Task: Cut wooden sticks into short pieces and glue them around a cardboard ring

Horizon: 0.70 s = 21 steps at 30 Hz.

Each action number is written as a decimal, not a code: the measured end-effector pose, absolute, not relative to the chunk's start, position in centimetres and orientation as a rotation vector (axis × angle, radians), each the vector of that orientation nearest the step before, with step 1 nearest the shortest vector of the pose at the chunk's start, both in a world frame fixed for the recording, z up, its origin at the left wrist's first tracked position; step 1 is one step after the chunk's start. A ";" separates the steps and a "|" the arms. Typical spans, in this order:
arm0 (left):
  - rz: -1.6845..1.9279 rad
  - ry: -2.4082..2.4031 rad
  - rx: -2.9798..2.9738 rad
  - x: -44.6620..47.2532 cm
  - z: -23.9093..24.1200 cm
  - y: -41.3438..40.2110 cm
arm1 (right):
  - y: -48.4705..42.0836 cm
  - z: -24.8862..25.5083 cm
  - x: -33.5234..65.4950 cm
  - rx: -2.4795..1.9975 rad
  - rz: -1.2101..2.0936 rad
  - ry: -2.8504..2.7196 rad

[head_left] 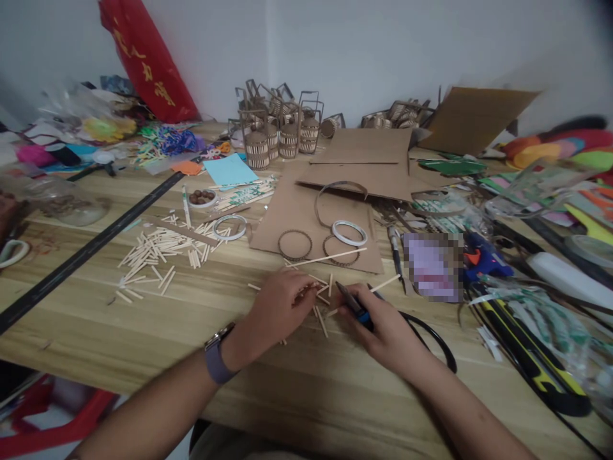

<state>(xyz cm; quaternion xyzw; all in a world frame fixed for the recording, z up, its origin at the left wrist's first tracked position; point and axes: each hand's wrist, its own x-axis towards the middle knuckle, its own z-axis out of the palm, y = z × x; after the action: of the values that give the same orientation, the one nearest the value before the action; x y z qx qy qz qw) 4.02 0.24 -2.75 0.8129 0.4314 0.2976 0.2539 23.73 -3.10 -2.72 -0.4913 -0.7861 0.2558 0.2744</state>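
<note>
My left hand (290,297), with a watch on a purple strap at the wrist, has its fingers pinched over the tabletop. Thin wooden sticks (322,322) lie around its fingertips; what it pinches is too small to make out. My right hand (383,322) is wrapped round a dark, pliers-like tool (355,305) with a blue part, its tip towards my left hand. Another long stick (385,283) shows by its knuckles. Just beyond are two thin brown rings (295,257) and a roll of white tape (349,233) on cardboard (272,217).
Short cut sticks (160,252) are heaped at left near a second tape roll (230,217). Small woven baskets (258,150) stand at the back. A blue glue gun (486,259) and a yellow-black utility knife (527,348) lie at right. A black strip (100,233) crosses the left side.
</note>
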 end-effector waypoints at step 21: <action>0.972 1.127 1.404 3.5 -2.3 0.7 | -3.4 -3.7 23.5 -1.251 0.585 -2.184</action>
<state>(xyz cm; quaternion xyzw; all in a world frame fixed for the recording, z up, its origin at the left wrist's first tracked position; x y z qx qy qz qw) 3.48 0.73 -2.34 0.5858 0.4704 0.4056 0.5206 23.46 -3.41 -3.67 -0.4656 -0.8124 0.2178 0.2752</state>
